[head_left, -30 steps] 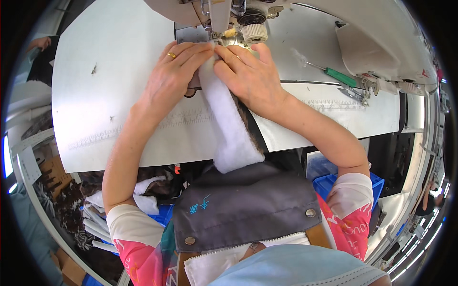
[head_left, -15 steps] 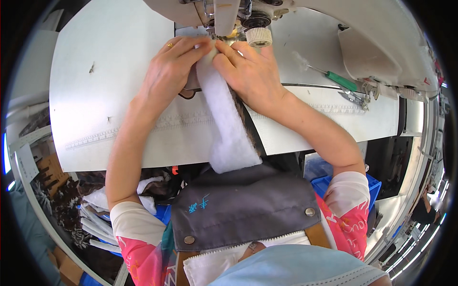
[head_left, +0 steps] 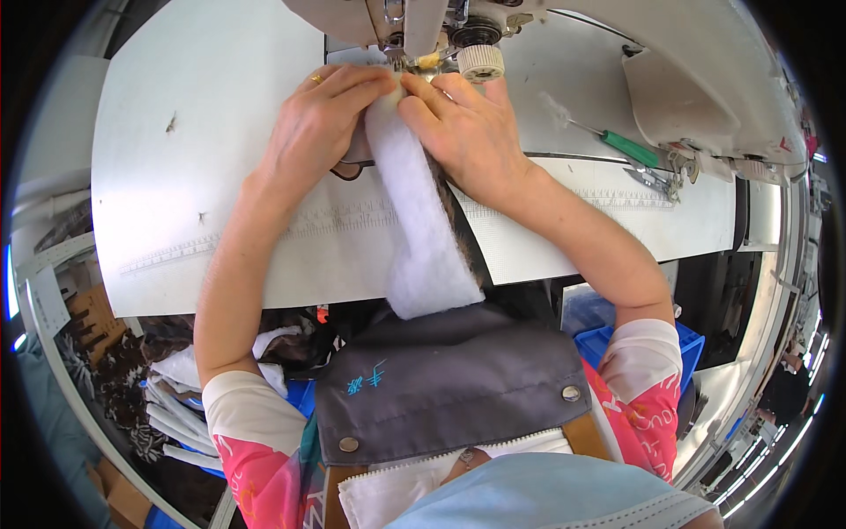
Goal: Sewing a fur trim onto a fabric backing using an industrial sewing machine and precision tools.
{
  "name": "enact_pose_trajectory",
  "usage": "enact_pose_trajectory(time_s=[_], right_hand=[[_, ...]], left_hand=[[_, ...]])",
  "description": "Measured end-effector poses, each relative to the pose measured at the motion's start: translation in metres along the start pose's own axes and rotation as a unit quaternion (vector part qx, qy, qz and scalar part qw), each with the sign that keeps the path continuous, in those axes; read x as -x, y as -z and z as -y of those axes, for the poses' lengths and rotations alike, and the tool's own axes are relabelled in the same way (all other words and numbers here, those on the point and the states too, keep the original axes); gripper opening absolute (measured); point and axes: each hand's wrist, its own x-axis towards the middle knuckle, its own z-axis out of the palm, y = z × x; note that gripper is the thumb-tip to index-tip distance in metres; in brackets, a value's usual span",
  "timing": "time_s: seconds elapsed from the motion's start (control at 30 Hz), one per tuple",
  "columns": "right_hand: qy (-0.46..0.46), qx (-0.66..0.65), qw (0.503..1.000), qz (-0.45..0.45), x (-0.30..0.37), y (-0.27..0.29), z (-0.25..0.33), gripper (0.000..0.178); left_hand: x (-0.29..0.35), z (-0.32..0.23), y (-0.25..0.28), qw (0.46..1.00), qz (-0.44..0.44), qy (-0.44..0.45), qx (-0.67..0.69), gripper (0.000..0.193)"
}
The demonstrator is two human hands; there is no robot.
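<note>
A white fluffy strip of wadding (head_left: 416,225) runs from the sewing machine's needle area toward me, its near end hanging over the table edge onto my apron. Brown fur (head_left: 451,212) shows along its right side, underneath. My left hand (head_left: 322,123) pinches the left edge of its far end, thumb and fingers together. From the right, my right hand (head_left: 471,137) holds the same end with bent fingers. The fingertips of both meet just in front of the presser foot (head_left: 398,63). What lies under the fingertips is hidden.
The white sewing machine (head_left: 696,79) arches over the far and right side, with a ridged white knob (head_left: 480,63) near my right hand. On the table (head_left: 176,203) lie a green-handled screwdriver (head_left: 630,148) and small metal snips (head_left: 650,182). A blue crate (head_left: 692,348) stands below right.
Both hands keep their grip and have barely shifted at the needle. The near end of the strip lies almost where it was.
</note>
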Motion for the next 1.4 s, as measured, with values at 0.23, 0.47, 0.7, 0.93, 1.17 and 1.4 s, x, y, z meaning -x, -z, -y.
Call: enact_pose_trajectory(time_s=[0.23, 0.47, 0.7, 0.93, 1.17, 1.4], right_hand=[[-0.017, -0.003, 1.0, 0.016, 0.001, -0.001, 0.003, 0.013], [-0.001, 0.029, 1.0, -0.007, 0.0, -0.004, 0.0, 0.011], [0.012, 0.044, 0.998, -0.05, -0.005, -0.009, -0.005, 0.007], [0.038, 0.042, 0.997, -0.059, 0.005, -0.006, -0.002, 0.005], [0.036, 0.052, 0.995, -0.071, -0.002, -0.012, -0.01, 0.006], [-0.157, -0.228, 0.96, 0.042, 0.045, 0.036, 0.008, 0.016]], left_hand=[[0.0, -0.003, 0.004, 0.999, 0.03, -0.007, -0.038, 0.024], [-0.003, 0.001, -0.001, 1.0, 0.014, 0.004, -0.008, 0.025], [-0.001, 0.01, -0.008, 1.0, -0.027, -0.001, 0.012, 0.024], [0.004, -0.002, -0.009, 0.999, -0.04, 0.015, 0.005, 0.023], [-0.002, 0.003, -0.011, 0.996, -0.078, 0.032, 0.021, 0.021], [0.038, -0.082, 0.004, 0.896, -0.123, 0.361, 0.229, 0.042]])
